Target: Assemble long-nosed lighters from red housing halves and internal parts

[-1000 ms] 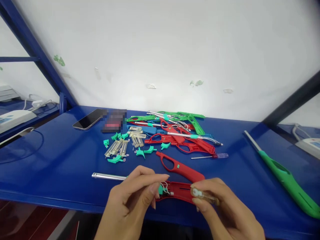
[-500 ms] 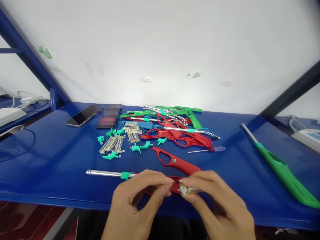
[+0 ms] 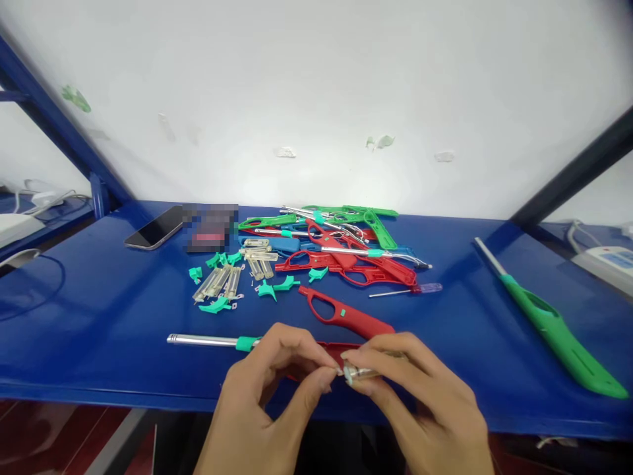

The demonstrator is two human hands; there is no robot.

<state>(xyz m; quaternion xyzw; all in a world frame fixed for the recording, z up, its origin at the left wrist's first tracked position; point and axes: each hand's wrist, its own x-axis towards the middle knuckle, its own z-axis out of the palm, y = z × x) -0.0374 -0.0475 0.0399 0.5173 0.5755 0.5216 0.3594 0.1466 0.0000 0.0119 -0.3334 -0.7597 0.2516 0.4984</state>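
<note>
"Clear tube [image 3: 364,373], pale end facing left: where is it?"

"In front of the red handle [image 3: 363,322], on the person's side of it, above an open red shell [image 3: 337,349]. The right hand [image 3: 432,399] grips it between thumb and fingertips, closed to about the tube's thickness. Its far end is partly hidden by the fingers."

"And the left hand [image 3: 270,396]?"

"Its thumb and forefinger are pinched nearly shut on a tiny pale piece [image 3: 339,371], too small to name, just beside the tube's pale end. I can't tell whether the two touch."

"How is such close work best handled?"

"In my judgement, with a light grip: firm enough that the tube doesn't roll, and with its pale end in plain sight. The tiny piece calls for fingertip pressure only, lined up with that end, since a hard push could bend or drop it. Low over the shell, both hands have a short way to move."

"What else lies around?"

"Left of the red handle are more clear tubes [image 3: 213,282] and green curved pieces [image 3: 268,290]; nearer and left, a metal rod [image 3: 202,340]. Behind and right is a screwdriver [image 3: 428,288]; far right, a green lighter [image 3: 568,340]."
</note>
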